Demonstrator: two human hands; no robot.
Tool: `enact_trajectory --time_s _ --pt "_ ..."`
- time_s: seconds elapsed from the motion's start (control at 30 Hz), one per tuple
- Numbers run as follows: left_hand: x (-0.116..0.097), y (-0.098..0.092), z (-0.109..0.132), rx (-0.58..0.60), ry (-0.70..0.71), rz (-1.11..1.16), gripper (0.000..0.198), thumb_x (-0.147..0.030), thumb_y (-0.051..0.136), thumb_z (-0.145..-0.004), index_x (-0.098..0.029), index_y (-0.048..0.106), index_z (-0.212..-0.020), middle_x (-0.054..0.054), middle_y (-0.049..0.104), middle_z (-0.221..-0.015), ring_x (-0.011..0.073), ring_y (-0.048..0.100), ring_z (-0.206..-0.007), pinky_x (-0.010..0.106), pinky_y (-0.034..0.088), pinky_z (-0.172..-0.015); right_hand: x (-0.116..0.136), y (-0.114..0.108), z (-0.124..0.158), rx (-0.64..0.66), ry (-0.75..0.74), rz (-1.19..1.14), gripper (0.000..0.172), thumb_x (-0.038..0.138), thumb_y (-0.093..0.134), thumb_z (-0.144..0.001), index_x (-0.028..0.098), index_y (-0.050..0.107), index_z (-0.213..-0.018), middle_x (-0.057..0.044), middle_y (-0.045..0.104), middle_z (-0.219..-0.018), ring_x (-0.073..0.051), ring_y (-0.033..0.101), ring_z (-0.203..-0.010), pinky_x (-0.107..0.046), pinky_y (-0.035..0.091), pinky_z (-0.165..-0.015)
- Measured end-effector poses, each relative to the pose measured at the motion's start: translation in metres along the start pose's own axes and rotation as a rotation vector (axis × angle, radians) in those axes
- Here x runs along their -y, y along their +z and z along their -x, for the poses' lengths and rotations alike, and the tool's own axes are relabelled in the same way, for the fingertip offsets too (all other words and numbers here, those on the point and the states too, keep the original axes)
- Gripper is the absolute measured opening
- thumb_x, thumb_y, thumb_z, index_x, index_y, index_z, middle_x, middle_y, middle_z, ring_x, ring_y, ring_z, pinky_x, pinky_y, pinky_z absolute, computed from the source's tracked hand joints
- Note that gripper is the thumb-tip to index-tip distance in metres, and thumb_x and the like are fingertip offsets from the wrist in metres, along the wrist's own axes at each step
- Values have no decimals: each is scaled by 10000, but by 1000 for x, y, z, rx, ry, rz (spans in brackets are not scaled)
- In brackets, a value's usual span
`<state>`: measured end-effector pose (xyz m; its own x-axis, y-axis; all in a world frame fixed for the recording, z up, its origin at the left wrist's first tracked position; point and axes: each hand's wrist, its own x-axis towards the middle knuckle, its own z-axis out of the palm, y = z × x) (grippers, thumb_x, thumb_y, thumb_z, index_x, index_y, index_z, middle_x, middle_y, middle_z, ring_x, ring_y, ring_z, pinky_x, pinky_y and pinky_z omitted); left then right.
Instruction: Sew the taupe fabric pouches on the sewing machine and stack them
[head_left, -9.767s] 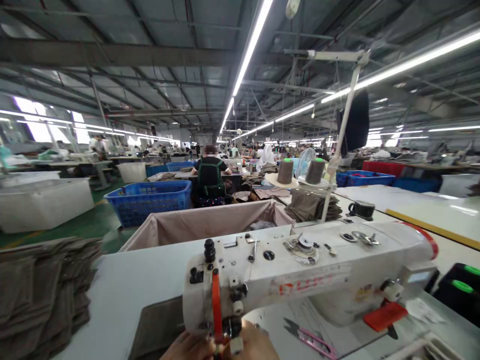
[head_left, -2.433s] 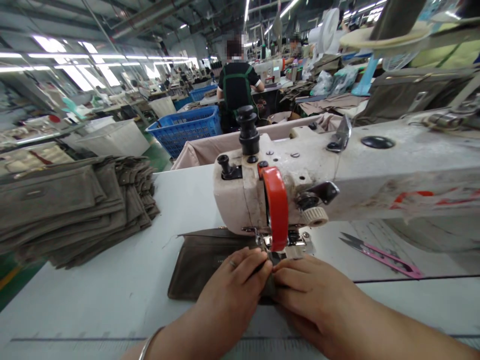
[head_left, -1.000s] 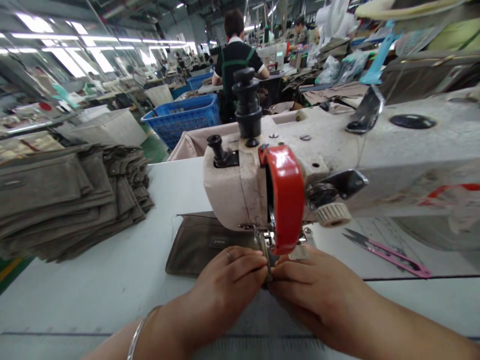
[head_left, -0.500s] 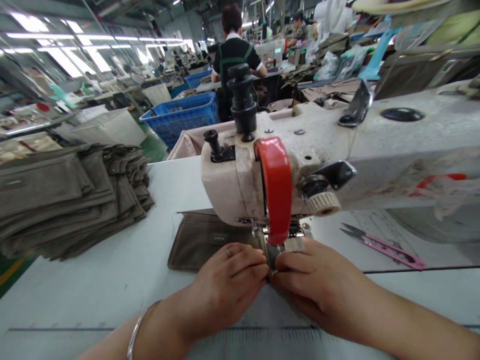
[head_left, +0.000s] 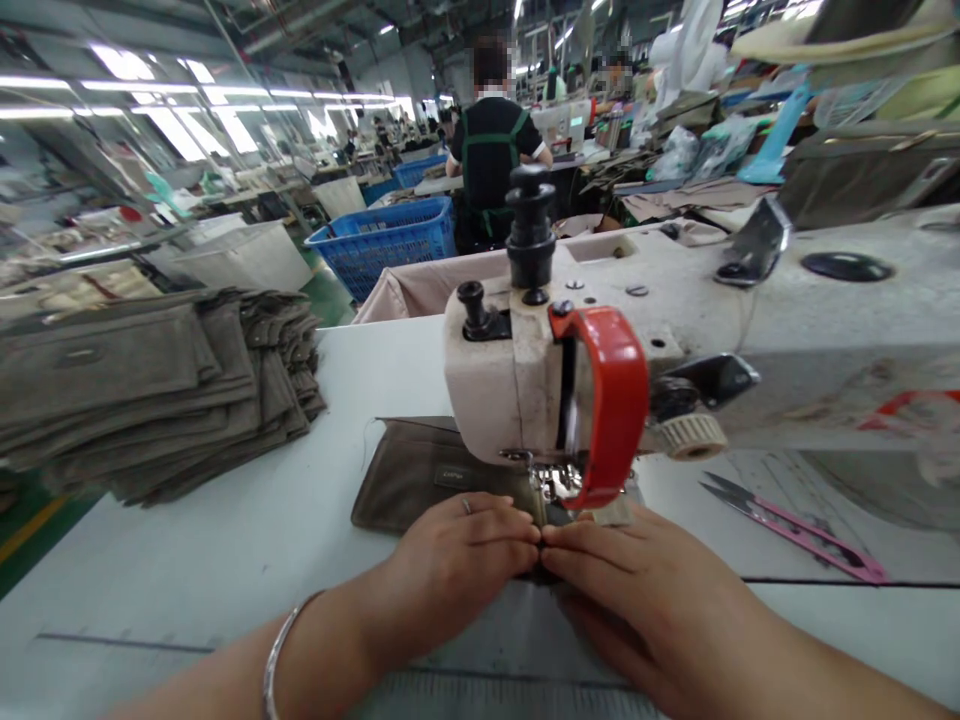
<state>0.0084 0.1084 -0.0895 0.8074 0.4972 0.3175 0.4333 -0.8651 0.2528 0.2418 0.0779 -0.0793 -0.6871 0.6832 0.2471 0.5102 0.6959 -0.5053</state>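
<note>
My left hand (head_left: 465,555) and right hand (head_left: 637,575), fingers together, meet on the brown piece (head_left: 409,475) below the sewing machine head (head_left: 487,400); I cannot tell whether they clamp it. Tabletop (head_left: 352,380) separates its left edge from the fabric stack (head_left: 150,370).

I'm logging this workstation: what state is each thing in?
Sewing machine: upright; running or stopped, cannot tell
Brown piece: lying, partly beneath the machine's head
Left hand: fingers bent, on the brown piece
Right hand: fingertips close to the left hand's
Pink snips: lying on the table, blades apart
Brown stack: piled, edges uneven
Blue basket: upright, open-topped
</note>
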Motion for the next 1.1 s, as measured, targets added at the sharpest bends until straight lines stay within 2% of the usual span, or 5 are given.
enact_trajectory --time_s 0.1,0.23,0.37,0.57,1.1 --pt "9 2 -2 21 68 42 181 -155 468 -978 -174 607 -1092 -2 704 -1095 90 604 -1110 266 404 -1093 -3 2 -1 -88 -32 27 398 127 516 -842 222 561 -1226 -38 640 -1191 -226 576 -1062 -410 466 -924" --pt "19 1 -11 82 4 68 170 -161 487 -967 -180 632 -1052 5 692 -1098 112 610 -1088 288 435 -1051 -8 9 -2 -135 -4 94 403 140 527 -833 199 553 -1231 -72 622 -1208 -263 554 -1095 -451 480 -916" --pt "26 -2 -21 45 -19 100 193 -173 454 -983 -196 642 -1017 -11 701 -1040 110 624 -1041 277 461 -1006 -12 13 -4 -123 64 192 349 173 504 -857 171 577 -1198 -112 639 -1128 -296 591 -981 -497 525 -815" --pt "41 5 -25 -72 -107 107 132 -216 558 -929 -226 689 -934 -7 714 -1008 154 650 -996 308 516 -934 -14 14 -9 -135 92 233 370 192 485 -879 152 552 -1241 -137 628 -1151 -304 597 -991 -501 529 -824" --pt "50 11 -27 -85 -222 15 175 -272 554 -927 -247 722 -967 12 732 -996 187 673 -951 317 559 -867 -14 16 -9 -136 101 261 317 206 490 -871 158 621 -1155 -135 640 -1102 -301 585 -950 -485 522 -786"
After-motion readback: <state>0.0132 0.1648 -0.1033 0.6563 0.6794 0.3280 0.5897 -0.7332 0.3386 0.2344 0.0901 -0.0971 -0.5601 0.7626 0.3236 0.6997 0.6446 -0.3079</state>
